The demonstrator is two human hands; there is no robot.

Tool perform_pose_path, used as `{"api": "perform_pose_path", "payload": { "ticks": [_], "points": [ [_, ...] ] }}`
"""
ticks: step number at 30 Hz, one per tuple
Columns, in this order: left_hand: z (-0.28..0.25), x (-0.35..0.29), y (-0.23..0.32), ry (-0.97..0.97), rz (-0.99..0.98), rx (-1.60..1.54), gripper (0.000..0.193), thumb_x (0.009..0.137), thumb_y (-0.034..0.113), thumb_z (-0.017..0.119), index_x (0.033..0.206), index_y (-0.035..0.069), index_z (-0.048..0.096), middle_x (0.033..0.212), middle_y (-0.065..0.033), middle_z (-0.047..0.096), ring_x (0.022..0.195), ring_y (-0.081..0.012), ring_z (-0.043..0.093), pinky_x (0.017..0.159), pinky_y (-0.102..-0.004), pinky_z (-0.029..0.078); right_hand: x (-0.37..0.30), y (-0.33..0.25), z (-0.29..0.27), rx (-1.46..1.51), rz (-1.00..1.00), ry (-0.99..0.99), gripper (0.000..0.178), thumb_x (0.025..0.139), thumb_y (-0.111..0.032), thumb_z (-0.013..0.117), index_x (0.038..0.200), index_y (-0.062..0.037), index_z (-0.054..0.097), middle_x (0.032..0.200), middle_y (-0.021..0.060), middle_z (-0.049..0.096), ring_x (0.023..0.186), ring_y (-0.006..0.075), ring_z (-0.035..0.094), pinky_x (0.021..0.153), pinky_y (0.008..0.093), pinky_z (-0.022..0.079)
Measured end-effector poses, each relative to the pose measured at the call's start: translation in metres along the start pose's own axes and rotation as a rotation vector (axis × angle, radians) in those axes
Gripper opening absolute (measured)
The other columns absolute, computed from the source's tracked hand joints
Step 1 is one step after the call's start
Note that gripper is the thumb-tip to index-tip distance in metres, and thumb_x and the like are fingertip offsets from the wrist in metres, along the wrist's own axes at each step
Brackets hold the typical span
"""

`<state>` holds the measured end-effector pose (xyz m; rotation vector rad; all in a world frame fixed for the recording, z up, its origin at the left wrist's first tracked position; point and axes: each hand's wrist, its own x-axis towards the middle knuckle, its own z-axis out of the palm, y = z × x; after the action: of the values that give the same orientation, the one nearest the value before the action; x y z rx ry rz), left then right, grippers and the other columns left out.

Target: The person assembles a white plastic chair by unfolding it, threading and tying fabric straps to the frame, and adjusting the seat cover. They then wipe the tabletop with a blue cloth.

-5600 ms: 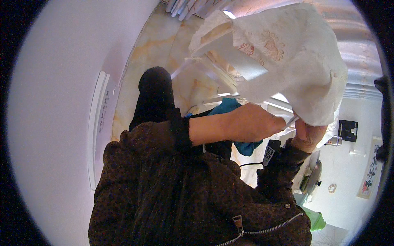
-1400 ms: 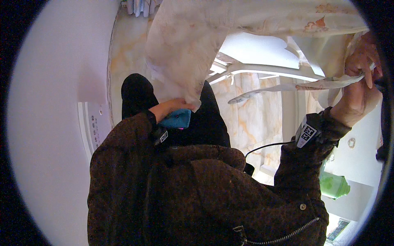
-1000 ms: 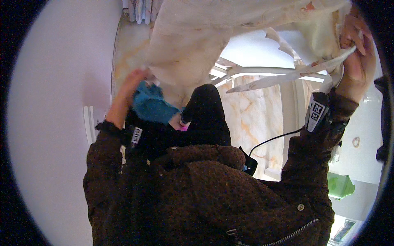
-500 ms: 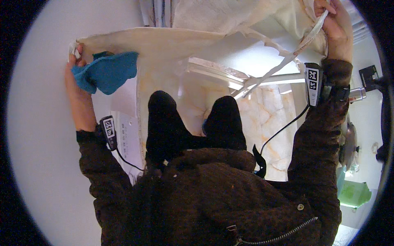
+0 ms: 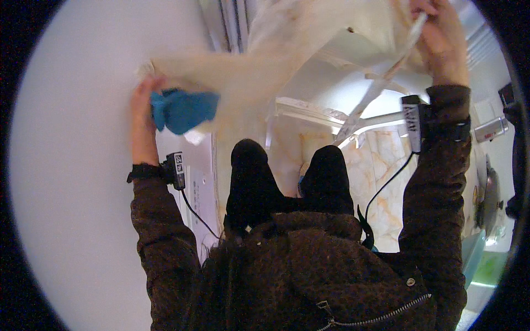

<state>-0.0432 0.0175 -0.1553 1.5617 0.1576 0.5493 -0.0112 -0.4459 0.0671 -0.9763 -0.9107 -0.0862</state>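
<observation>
A large cream cloth point(image 5: 243, 69) with a ragged, torn edge is stretched between my raised hands, blurred by motion. My left hand point(image 5: 146, 94) is closed on its upper left corner. A small blue cloth point(image 5: 190, 112) hangs at that hand's palm, in front of the cream one; how it is held is hidden. At the upper right, my right hand point(image 5: 436, 30) grips the other side of the cream cloth, where a narrow pale strip point(image 5: 381, 83) slants down from the fingers toward the floor. Through the gap beside this strip, a bright white surface shows.
A white wall point(image 5: 83, 165) rises close on my left. Below lies a marble-patterned floor point(image 5: 381, 182), with a white frame point(image 5: 309, 110) ahead of my knees. On the right are a silver cylinder point(image 5: 491, 128), a round lid point(image 5: 490, 204) and a green container point(image 5: 491, 268). Cables run from both wrist devices.
The view has shifted, and my left hand with the blue cloth appears farther right and lower. The cream cloth has moved and now looks blurred. Both hands keep their grip.
</observation>
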Motion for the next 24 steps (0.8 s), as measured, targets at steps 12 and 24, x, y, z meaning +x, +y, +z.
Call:
{"api": "perform_pose_path", "payload": {
  "ticks": [12, 24],
  "points": [
    [0.082, -0.101, 0.141, -0.368, 0.06, -0.133, 0.058, 0.093, 0.047, 0.03, 0.114, -0.002, 0.052, 0.093, -0.0161, 0.064, 0.04, -0.0052, 0.034, 0.037, -0.0174, 0.026, -0.057, 0.088, 0.137, -0.697, -0.114, -0.027, 0.034, 0.085, -0.007, 0.044, 0.119, -0.0048, 0.048, 0.07, 0.0097, 0.062, 0.06, 0.0202, 0.062, 0.054, 0.0312, 0.048],
    [0.113, -0.072, 0.141, 0.011, 0.103, 0.16, 0.026, 0.085, 0.024, 0.059, 0.099, 0.002, 0.057, 0.073, -0.0011, 0.058, 0.052, -0.0059, 0.048, 0.043, -0.0206, 0.036, -0.095, 0.083, 0.131, -1.055, -0.07, -0.372, 0.043, 0.078, -0.007, 0.056, 0.119, -0.0058, 0.044, 0.087, 0.0155, 0.062, 0.078, 0.0342, 0.06, 0.065, 0.0401, 0.049]
  ]
}}
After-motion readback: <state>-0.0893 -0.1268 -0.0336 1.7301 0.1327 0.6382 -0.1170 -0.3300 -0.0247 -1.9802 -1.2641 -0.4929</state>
